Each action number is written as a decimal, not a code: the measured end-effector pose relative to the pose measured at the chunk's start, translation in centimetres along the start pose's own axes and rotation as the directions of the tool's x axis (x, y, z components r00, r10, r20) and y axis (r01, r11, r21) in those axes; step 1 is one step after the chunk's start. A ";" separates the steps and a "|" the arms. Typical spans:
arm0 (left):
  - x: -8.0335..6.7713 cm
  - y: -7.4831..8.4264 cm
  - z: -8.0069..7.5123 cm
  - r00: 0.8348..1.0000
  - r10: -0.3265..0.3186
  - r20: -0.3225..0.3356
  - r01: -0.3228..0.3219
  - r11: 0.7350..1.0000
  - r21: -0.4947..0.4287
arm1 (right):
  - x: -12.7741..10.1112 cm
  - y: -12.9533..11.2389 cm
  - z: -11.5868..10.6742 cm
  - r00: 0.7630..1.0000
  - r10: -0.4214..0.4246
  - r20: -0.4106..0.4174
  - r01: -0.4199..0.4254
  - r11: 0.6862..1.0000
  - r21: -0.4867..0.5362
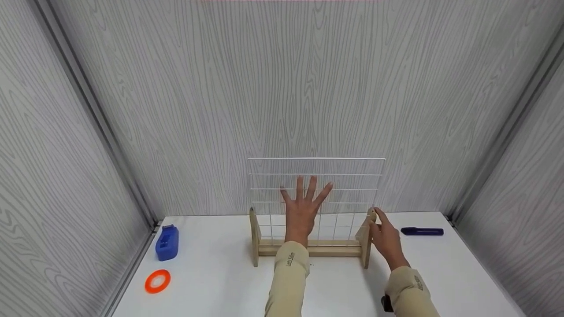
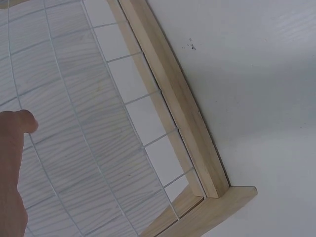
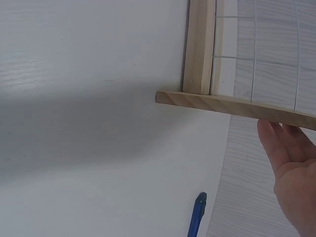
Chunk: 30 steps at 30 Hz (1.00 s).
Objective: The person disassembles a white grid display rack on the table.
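A white wire grid [image 1: 317,174] stands upright in a pale wooden stand, its lower edge along the wooden crossbar [image 1: 335,251]. My left hand [image 1: 302,215] is spread flat at the middle of the grid, fingers pointing up; in the left wrist view only part of that hand shows at the edge. At the right wooden end panel [image 1: 365,242], my right hand [image 1: 387,240] touches the outer side with its fingertips, as the right wrist view also shows. The left wooden end panel [image 1: 254,237] has no hand on it.
A blue tape dispenser [image 1: 167,243] stands on the left of the white table [image 1: 211,281], with an orange ring-shaped roll [image 1: 157,281] in front of it. To the right lies a dark blue utility knife [image 1: 422,231]. Wood-patterned walls [image 1: 282,88] enclose the back and sides.
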<state>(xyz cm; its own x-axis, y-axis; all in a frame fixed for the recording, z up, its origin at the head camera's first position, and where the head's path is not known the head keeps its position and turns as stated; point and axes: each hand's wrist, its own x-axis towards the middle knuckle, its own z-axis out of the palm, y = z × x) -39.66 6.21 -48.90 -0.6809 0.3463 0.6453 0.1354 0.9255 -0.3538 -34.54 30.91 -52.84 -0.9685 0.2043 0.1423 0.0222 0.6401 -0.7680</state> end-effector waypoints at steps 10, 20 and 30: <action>1.4 -0.9 -1.3 1.000 0.018 0.012 -0.018 1.000 -0.022 | 0.2 0.0 -0.2 0.999 -0.036 -0.010 0.035 0.999 -0.027; 1.9 -1.4 -2.0 0.999 0.009 0.051 -0.007 0.999 -0.052 | -0.1 0.3 -0.2 1.000 -0.017 0.003 0.017 1.000 0.006; 2.8 -2.5 -2.6 1.000 -0.022 -0.020 0.021 0.999 -0.049 | 0.2 0.4 -0.2 1.000 -0.018 0.005 0.018 1.000 -0.014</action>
<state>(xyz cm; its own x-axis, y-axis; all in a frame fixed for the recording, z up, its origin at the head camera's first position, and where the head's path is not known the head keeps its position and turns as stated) -40.04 5.27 -44.42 -0.6690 0.3288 0.6666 0.1563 0.9390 -0.3063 -34.67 31.30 -52.98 -0.9699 0.1894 0.1531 0.0084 0.6543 -0.7562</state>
